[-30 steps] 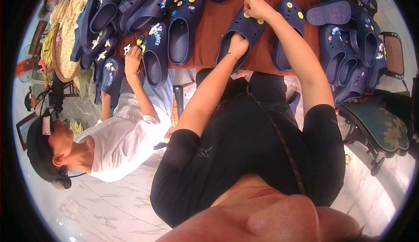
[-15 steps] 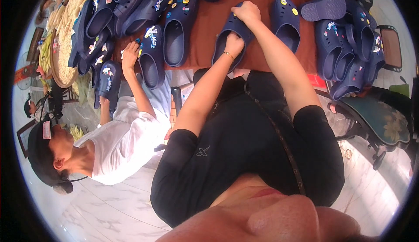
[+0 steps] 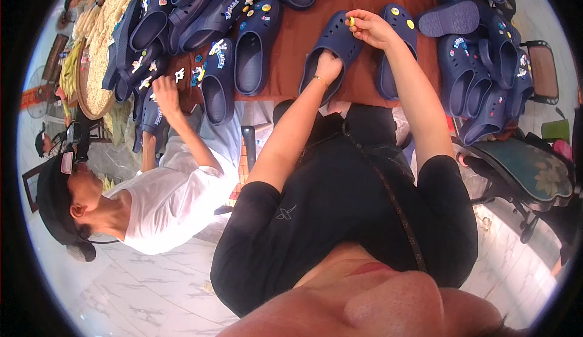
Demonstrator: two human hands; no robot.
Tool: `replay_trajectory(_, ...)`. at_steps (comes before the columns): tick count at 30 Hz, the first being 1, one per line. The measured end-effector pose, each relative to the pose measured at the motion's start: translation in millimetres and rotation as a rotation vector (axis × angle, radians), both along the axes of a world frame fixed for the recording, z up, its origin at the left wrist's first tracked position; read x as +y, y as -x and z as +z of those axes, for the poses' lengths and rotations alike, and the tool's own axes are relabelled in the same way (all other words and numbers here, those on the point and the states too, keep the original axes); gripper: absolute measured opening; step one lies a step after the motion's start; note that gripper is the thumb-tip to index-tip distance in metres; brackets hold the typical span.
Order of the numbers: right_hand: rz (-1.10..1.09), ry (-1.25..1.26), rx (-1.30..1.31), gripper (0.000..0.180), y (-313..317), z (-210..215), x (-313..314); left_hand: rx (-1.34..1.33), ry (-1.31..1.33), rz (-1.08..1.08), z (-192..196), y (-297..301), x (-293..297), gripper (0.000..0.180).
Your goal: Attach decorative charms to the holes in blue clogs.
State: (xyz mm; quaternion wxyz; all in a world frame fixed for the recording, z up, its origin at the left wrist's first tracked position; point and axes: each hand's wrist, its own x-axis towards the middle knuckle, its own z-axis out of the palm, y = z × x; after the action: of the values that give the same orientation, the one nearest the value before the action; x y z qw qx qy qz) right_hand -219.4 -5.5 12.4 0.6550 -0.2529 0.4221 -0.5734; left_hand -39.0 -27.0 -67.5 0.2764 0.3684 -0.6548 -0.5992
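My left hand reaches into the foot opening of a navy blue clog at the table's near edge. Its fingers are hidden inside the shoe. Over the clog's toe, my right hand pinches a small yellow shoe charm between thumb and fingertips. No charms show on the visible part of this clog's toe. Just right of it stands another navy clog with round yellow charms on its upper, partly covered by my right forearm.
Charm-decorated navy clogs crowd the brown tablecloth on the left, with another pile on the right. A co-worker in a white shirt reaches among clogs at left. A patterned chair stands at right.
My right hand has moved right, off the clog's toe, and the yellow charm now shows in its pinch. The co-worker's raised hand has shifted left.
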Motion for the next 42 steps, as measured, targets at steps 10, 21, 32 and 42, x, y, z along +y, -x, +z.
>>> replay_trajectory(10, 0.037, 0.147, -0.394, 0.022, 4, -8, 9, 0.09, -0.044, -0.008, -3, 0, 0, 0.046)
replay_trajectory(21, 0.024, 0.134, -0.182, 0.041, 5, -5, 12, -0.012, 0.019, -0.004, 10, 1, 3, 0.044)
replay_trajectory(32, -0.065, 0.019, -0.051, 0.031, -3, 1, 13, 0.107, 0.002, 0.022, 16, 1, 6, 0.039)
replay_trajectory(42, -0.353, 0.24, 0.654, 0.024, -43, 20, 28, 0.066, -0.01, 0.375, 56, -29, 13, 0.014)
